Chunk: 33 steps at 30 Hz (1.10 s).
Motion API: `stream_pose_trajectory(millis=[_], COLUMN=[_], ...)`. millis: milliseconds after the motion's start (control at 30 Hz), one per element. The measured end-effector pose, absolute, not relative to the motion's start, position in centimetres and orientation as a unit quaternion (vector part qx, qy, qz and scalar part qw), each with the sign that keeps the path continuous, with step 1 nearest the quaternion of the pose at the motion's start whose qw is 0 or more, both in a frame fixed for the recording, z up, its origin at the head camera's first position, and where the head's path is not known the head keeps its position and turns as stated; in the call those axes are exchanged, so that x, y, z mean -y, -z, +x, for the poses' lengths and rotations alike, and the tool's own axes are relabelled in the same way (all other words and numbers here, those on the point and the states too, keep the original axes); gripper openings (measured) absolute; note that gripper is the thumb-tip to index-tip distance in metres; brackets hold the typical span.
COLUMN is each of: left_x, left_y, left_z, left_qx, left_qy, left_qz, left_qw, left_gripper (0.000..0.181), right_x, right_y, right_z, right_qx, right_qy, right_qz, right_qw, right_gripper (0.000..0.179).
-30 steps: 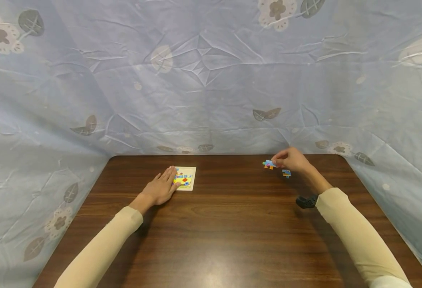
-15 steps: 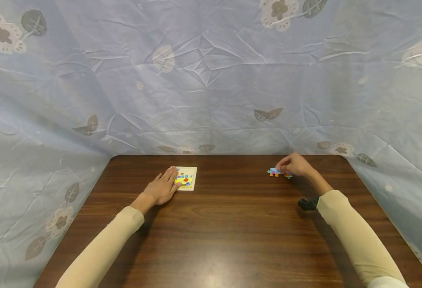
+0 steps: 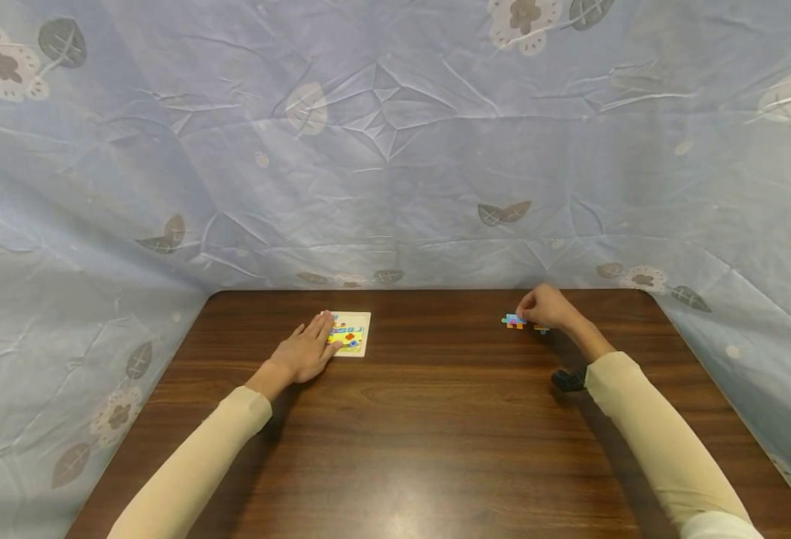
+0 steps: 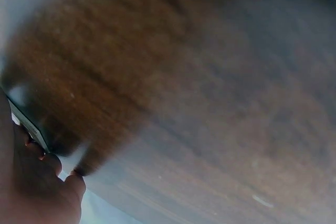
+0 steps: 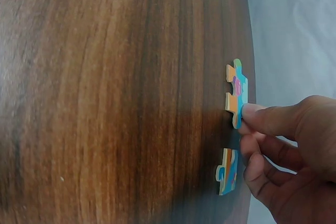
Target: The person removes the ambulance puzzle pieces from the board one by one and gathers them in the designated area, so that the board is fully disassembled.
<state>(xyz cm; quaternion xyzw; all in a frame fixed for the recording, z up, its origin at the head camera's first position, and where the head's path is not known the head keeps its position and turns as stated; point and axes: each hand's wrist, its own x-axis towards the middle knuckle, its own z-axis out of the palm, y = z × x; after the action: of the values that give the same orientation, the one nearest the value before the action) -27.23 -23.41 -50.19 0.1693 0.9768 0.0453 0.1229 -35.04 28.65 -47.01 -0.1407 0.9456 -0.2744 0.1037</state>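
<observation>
My left hand (image 3: 301, 355) lies flat, its straight fingers over the left side of a small puzzle board (image 3: 367, 329) with a pale frame and a yellow and blue picture. Part of the picture is hidden under the fingers. At the right, my right hand (image 3: 549, 307) pinches the edge of a blue and orange jigsaw piece (image 5: 239, 90) between thumb and fingers, close to the tabletop. Just beside it a second jigsaw piece (image 5: 228, 169) lies on the table, partly covered by the hand in the head view.
The brown wooden table (image 3: 395, 419) has rounded far corners. A pale blue curtain (image 3: 395, 187) with leaf and flower prints hangs behind it and along both sides. A black perforated object (image 3: 568, 380) shows at the right cuff.
My right hand has brought the jigsaw piece down and slightly right, nearer the second piece, then shifted a little left at its edge. The left hand stays on the board.
</observation>
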Motion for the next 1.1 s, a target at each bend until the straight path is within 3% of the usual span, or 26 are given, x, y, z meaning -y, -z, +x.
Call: stream_pose_trajectory(millis=[733,1100], left_x=[23.4,23.6], left_y=[49.7,49.6], left_z=[-27.7,-28.0], left_qx=[-0.977,-0.976], left_qy=[-0.046,-0.052], left_qz=[0.174,0.175], left_qw=[0.115,0.121], left_gripper=[0.076,0.076], right_x=[-28.3,-24.8], right_y=[47.5,43.6], right_z=[-35.3,-35.8], right_qx=[-0.956,-0.944], right_qy=[0.247,0.277], right_qz=[-0.128,-0.163], right_qw=[0.098,0.068], right_gripper=[0.017,0.016])
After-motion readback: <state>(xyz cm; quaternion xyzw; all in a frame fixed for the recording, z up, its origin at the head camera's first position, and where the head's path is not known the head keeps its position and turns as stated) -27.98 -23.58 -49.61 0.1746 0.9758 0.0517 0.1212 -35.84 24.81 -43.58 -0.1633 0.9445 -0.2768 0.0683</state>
